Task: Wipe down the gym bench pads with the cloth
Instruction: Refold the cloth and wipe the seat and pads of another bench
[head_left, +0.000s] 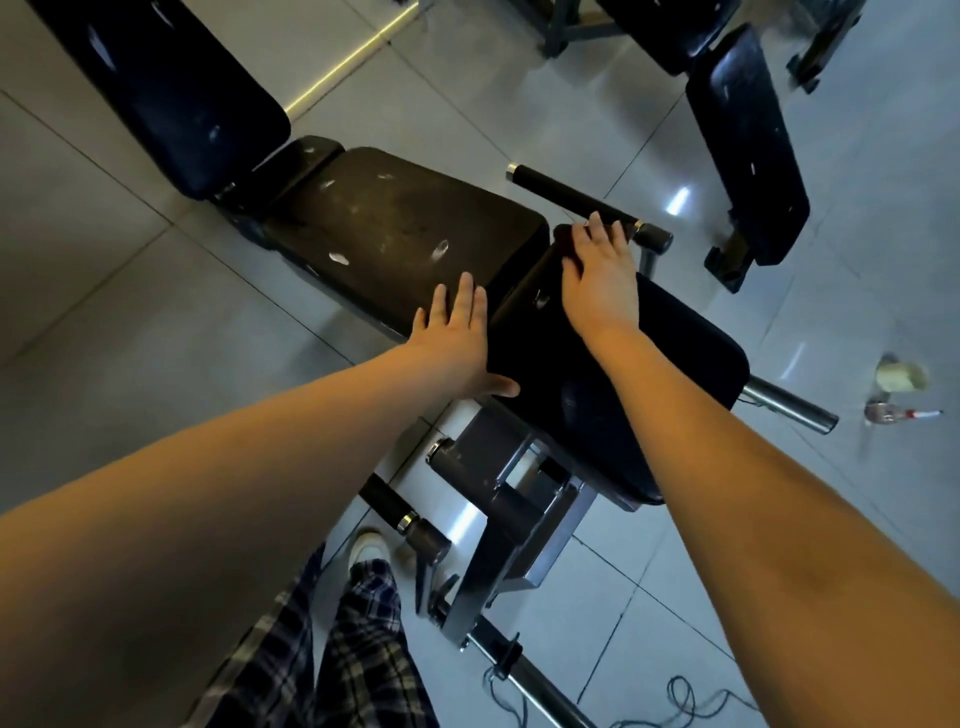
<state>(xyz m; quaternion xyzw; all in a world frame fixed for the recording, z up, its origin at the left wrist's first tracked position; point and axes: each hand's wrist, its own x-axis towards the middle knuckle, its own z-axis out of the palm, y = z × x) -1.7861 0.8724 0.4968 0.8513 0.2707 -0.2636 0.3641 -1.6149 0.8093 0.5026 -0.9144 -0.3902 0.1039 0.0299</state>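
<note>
Bench pads lie in a row: the back pad (156, 88) at the far left, the scuffed, dusty seat pad (395, 228) in the middle, and the near pad (675, 353) closest. The left hand (457, 348) lies flat on the near pad's left edge, fingers straight and spread, holding nothing. The right hand (597, 280) presses flat, fingers straight, on a dark cloth (563, 241) at the near pad's far corner; the cloth barely shows against the vinyl. To wipe well, I judge: brace with the left hand, draw the cloth in overlapping strokes from edge to edge, then take on the dusty seat pad.
</note>
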